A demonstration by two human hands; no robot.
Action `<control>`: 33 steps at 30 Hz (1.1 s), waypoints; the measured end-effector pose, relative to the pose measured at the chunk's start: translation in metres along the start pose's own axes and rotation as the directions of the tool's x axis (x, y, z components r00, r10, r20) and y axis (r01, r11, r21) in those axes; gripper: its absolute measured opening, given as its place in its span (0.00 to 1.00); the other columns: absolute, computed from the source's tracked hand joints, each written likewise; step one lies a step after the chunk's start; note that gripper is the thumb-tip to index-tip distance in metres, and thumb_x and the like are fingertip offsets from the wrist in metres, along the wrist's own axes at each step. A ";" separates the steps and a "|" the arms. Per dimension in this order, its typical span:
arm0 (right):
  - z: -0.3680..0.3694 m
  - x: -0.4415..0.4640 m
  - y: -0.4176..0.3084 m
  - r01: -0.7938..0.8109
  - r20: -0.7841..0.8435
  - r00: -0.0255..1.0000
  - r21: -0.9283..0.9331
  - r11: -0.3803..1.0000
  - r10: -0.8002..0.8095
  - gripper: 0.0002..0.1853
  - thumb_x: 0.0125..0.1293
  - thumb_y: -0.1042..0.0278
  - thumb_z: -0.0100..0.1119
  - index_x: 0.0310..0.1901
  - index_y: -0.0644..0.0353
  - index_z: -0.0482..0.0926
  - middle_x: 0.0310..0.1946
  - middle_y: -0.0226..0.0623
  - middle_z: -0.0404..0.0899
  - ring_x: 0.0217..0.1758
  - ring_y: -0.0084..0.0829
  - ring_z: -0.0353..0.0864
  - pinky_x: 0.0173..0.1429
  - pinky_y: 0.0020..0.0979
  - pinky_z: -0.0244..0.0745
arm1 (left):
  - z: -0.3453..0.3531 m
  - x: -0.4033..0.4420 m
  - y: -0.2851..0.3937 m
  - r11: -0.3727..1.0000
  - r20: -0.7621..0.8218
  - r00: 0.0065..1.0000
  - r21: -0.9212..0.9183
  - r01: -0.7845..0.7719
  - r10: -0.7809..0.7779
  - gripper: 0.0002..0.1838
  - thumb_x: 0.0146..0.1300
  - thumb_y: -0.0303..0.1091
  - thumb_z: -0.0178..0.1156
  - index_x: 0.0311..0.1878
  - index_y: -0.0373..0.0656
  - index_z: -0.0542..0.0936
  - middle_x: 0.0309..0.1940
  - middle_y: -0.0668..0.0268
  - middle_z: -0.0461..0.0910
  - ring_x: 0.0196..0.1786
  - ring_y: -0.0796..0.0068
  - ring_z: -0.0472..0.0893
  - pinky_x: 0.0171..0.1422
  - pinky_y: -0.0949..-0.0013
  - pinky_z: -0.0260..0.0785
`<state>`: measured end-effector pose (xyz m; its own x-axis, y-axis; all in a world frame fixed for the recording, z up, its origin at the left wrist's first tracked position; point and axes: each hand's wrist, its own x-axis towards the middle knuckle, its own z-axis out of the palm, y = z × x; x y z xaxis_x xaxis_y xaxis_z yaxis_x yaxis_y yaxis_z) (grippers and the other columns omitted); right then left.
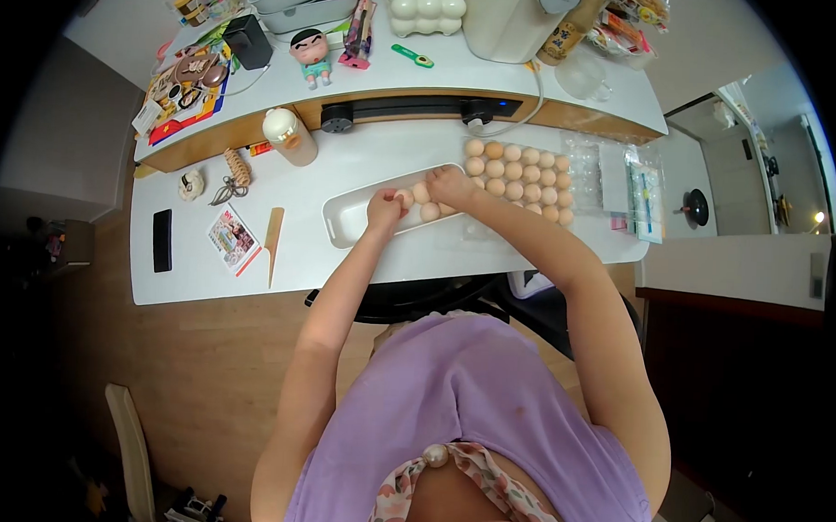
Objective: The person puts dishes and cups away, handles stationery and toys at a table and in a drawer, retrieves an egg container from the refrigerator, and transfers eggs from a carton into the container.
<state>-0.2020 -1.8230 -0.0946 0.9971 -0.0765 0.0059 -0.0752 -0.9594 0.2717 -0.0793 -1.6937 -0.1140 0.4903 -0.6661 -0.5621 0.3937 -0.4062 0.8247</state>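
A long white tray (346,223) lies on the desk with several eggs (430,212) in its right part. Over the tray's middle, my left hand (384,210) has its fingers closed on a pale egg (404,198). My right hand (450,186) reaches over the far side of the tray, fingers bent together beside another egg (421,193). What those right fingers hold, if anything, is hidden by the hand. To the right, a clear plastic egg carton (567,220) holds rows of brown eggs (513,190), partly covered by my right forearm.
On the desk's left are a black phone (163,240), a printed card (234,240), a wooden stick (273,247) and a cream-lidded cup (291,137). Clear packaging (614,176) lies at the right. The raised shelf carries a figurine (312,58), a bottle (573,29) and a white appliance (506,25).
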 end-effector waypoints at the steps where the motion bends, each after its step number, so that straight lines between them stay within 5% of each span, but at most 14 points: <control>1: -0.007 -0.001 0.002 0.043 0.003 0.999 -0.016 0.999 -0.043 0.05 0.47 0.67 0.53 0.23 0.56 0.78 0.33 0.31 0.76 0.34 0.29 0.78 0.39 0.28 0.73 | -0.001 0.000 0.000 1.000 -0.005 1.000 0.004 0.007 -0.007 0.10 0.62 0.27 0.53 0.46 0.35 0.71 0.41 0.61 0.74 0.40 0.72 0.77 0.40 0.74 0.76; 5: -0.029 0.001 0.014 0.176 0.070 0.980 0.129 0.976 -0.186 0.08 0.53 0.69 0.51 0.32 0.59 0.79 0.37 0.36 0.78 0.39 0.28 0.79 0.37 0.30 0.74 | 0.000 0.000 -0.001 1.000 0.017 1.000 0.009 -0.001 0.001 0.10 0.62 0.27 0.54 0.45 0.35 0.71 0.41 0.61 0.74 0.40 0.72 0.77 0.40 0.74 0.77; 8: -0.050 0.001 0.015 0.184 0.019 0.982 0.102 0.978 -0.187 0.06 0.50 0.71 0.51 0.27 0.60 0.78 0.32 0.32 0.76 0.32 0.29 0.79 0.34 0.31 0.75 | 0.000 0.000 0.001 1.000 0.017 1.000 0.006 -0.005 0.005 0.10 0.62 0.26 0.54 0.45 0.34 0.72 0.41 0.61 0.74 0.40 0.72 0.77 0.40 0.75 0.77; 11: -0.021 0.009 0.009 0.009 0.204 0.979 0.095 0.995 -0.029 0.07 0.54 0.70 0.51 0.32 0.59 0.78 0.36 0.34 0.78 0.36 0.30 0.81 0.35 0.30 0.76 | -0.001 0.001 -0.001 1.000 0.014 1.000 -0.018 -0.007 0.008 0.10 0.60 0.26 0.55 0.44 0.34 0.72 0.39 0.61 0.74 0.38 0.72 0.77 0.38 0.74 0.76; 17: -0.052 -0.001 0.023 -0.230 0.060 0.973 0.280 0.932 0.222 0.09 0.54 0.71 0.52 0.35 0.58 0.80 0.32 0.41 0.80 0.32 0.36 0.81 0.34 0.34 0.76 | -0.002 0.005 -0.010 0.998 -0.001 0.999 -0.048 -0.048 0.048 0.11 0.57 0.25 0.57 0.43 0.35 0.72 0.37 0.61 0.75 0.34 0.73 0.78 0.33 0.74 0.76; 20: -0.083 -0.008 0.020 -0.384 0.411 0.867 0.192 0.903 0.281 0.11 0.51 0.67 0.56 0.36 0.56 0.80 0.33 0.42 0.80 0.35 0.37 0.81 0.36 0.34 0.76 | -0.002 0.007 -0.012 0.998 0.006 0.999 -0.034 -0.047 0.047 0.11 0.57 0.25 0.56 0.44 0.35 0.72 0.37 0.62 0.75 0.35 0.73 0.78 0.33 0.74 0.76; 23: -0.087 -0.009 0.005 -0.426 0.416 0.867 0.331 0.842 0.275 0.15 0.45 0.58 0.65 0.33 0.57 0.79 0.35 0.39 0.79 0.37 0.36 0.80 0.39 0.36 0.75 | -0.001 0.008 -0.009 0.999 0.019 0.999 -0.008 -0.035 0.036 0.12 0.58 0.25 0.56 0.45 0.34 0.72 0.37 0.62 0.75 0.35 0.73 0.78 0.33 0.75 0.76; 26: -0.083 0.002 -0.012 -0.552 0.444 0.807 0.330 0.766 0.391 0.19 0.43 0.56 0.68 0.36 0.56 0.80 0.37 0.37 0.80 0.40 0.35 0.81 0.42 0.34 0.76 | -0.002 0.007 -0.008 1.000 0.016 1.000 -0.025 -0.017 0.017 0.12 0.58 0.25 0.56 0.45 0.34 0.72 0.38 0.61 0.74 0.36 0.73 0.78 0.33 0.75 0.76; 33: -0.080 0.019 -0.028 -0.623 0.600 0.698 0.240 0.744 0.391 0.25 0.39 0.54 0.71 0.40 0.57 0.79 0.39 0.38 0.79 0.44 0.34 0.80 0.44 0.32 0.76 | -0.004 0.005 -0.007 0.992 0.051 0.998 -0.119 0.033 -0.027 0.12 0.58 0.23 0.55 0.45 0.33 0.71 0.40 0.60 0.74 0.37 0.72 0.78 0.35 0.75 0.77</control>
<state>-0.1802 -1.7756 -0.0248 0.6574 -0.5915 -0.4669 -0.6811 -0.7315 -0.0323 -0.0770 -1.6918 -0.1232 0.4389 -0.6863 -0.5799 0.4992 -0.3504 0.7925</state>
